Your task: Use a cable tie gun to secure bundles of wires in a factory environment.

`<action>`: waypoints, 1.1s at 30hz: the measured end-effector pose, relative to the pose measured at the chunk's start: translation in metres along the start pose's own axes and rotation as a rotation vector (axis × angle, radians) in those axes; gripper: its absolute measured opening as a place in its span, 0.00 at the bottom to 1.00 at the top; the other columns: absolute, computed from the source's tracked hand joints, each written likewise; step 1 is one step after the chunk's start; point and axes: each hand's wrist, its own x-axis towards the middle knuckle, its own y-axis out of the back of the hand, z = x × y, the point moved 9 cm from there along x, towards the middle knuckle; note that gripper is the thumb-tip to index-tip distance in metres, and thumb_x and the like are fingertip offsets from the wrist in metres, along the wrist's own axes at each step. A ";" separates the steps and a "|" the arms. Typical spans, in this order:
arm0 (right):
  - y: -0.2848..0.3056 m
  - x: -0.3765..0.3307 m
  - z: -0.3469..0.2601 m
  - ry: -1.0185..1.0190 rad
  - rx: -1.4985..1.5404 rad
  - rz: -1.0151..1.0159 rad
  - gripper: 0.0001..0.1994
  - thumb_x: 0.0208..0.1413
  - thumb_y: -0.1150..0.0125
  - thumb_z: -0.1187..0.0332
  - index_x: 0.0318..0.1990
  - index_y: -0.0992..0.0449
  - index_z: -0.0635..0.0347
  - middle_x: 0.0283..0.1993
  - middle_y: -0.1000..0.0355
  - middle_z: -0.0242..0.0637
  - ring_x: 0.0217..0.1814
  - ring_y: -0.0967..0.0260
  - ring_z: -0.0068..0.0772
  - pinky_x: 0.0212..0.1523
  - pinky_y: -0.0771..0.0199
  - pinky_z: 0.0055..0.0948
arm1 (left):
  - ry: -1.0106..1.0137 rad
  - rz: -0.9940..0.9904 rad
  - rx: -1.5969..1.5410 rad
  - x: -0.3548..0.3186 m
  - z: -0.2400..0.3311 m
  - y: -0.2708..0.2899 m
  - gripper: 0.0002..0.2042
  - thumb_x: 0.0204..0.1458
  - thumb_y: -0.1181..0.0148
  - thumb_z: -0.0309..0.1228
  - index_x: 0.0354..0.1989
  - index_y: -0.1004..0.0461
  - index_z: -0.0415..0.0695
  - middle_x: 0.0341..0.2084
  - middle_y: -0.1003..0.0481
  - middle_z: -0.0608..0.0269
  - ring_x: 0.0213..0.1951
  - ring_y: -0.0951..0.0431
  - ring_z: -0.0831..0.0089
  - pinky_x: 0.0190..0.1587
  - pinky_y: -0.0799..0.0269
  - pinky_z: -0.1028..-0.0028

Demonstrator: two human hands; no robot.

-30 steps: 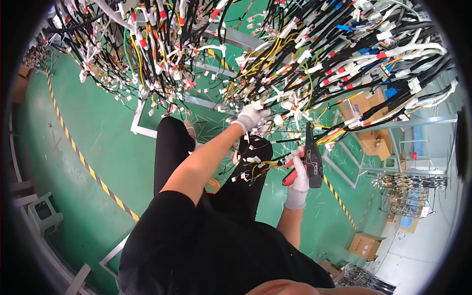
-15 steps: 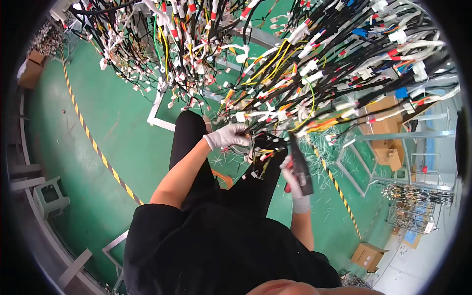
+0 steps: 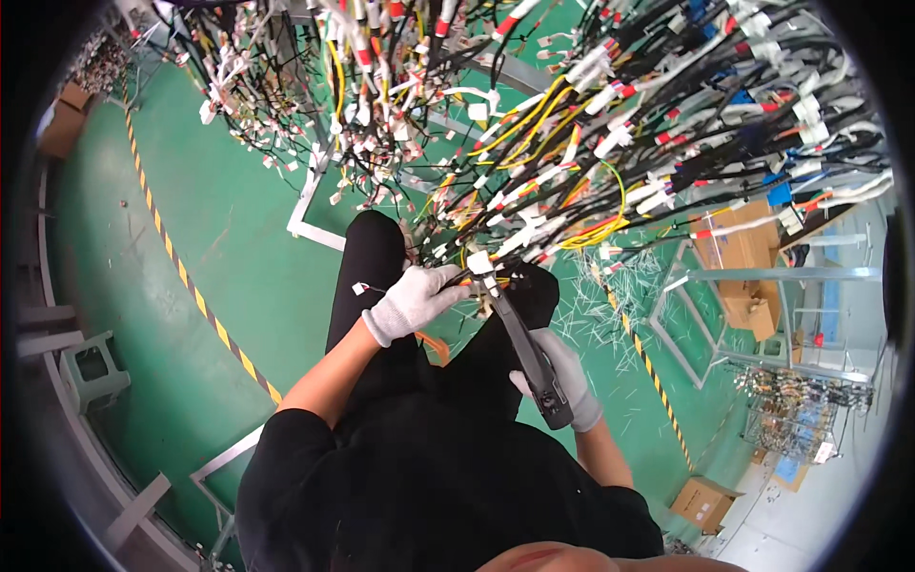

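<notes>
A thick bundle of wire harnesses (image 3: 610, 181), mostly black with white connectors and red and yellow bits, hangs from the upper right down to my knees. My left hand (image 3: 415, 303), in a white glove, is closed around wires at the lower end of that bundle. Gripped in my gloved right hand (image 3: 570, 377) is a long black cable tie gun (image 3: 526, 348). Its nose points up and left and meets the wires beside my left fingertips, next to a white connector (image 3: 478, 261). The gun's body hides part of my right fingers.
Another hanging mass of harnesses (image 3: 372, 95) is at the upper left. Metal frames (image 3: 319, 234) stand around it. Clear cut strips (image 3: 620, 319) litter the green floor (image 3: 229, 248) on the right. Cardboard boxes (image 3: 705, 503), a grey stool (image 3: 93, 372) and striped floor tape (image 3: 195, 296) lie further out.
The cable tie gun has swung left, and its nose is now at the wires. My left hand has shifted slightly down and left, still on the harness.
</notes>
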 end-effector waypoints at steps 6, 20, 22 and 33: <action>-0.003 0.004 -0.003 0.069 -0.052 -0.041 0.22 0.46 0.29 0.73 0.49 0.28 0.66 0.41 0.28 0.47 0.40 0.26 0.50 0.41 0.26 0.37 | -0.025 -0.053 -0.083 -0.008 0.018 0.003 0.12 0.59 0.41 0.34 0.41 0.25 0.36 0.20 0.27 0.48 0.24 0.22 0.56 0.29 0.29 0.64; -0.003 -0.002 -0.003 0.046 -0.051 -0.062 0.23 0.46 0.28 0.70 0.50 0.29 0.67 0.39 0.29 0.45 0.38 0.28 0.49 0.41 0.28 0.36 | -0.006 -0.019 0.010 -0.003 0.003 -0.005 0.12 0.59 0.40 0.34 0.41 0.26 0.35 0.19 0.28 0.49 0.23 0.23 0.56 0.29 0.29 0.65; -0.004 0.001 -0.003 0.038 -0.061 -0.078 0.23 0.46 0.29 0.71 0.50 0.29 0.66 0.39 0.30 0.45 0.38 0.28 0.49 0.41 0.28 0.36 | -0.021 -0.019 0.073 -0.003 0.011 -0.005 0.11 0.59 0.40 0.33 0.42 0.26 0.37 0.20 0.27 0.51 0.23 0.23 0.61 0.29 0.29 0.66; -0.050 -0.018 0.056 0.006 -0.043 -0.006 0.11 0.50 0.36 0.69 0.39 0.29 0.59 0.30 0.29 0.45 0.34 0.27 0.54 0.34 0.27 0.42 | 0.001 0.130 0.111 -0.005 -0.026 -0.022 0.18 0.59 0.39 0.39 0.49 0.28 0.39 0.26 0.23 0.43 0.30 0.19 0.51 0.33 0.26 0.62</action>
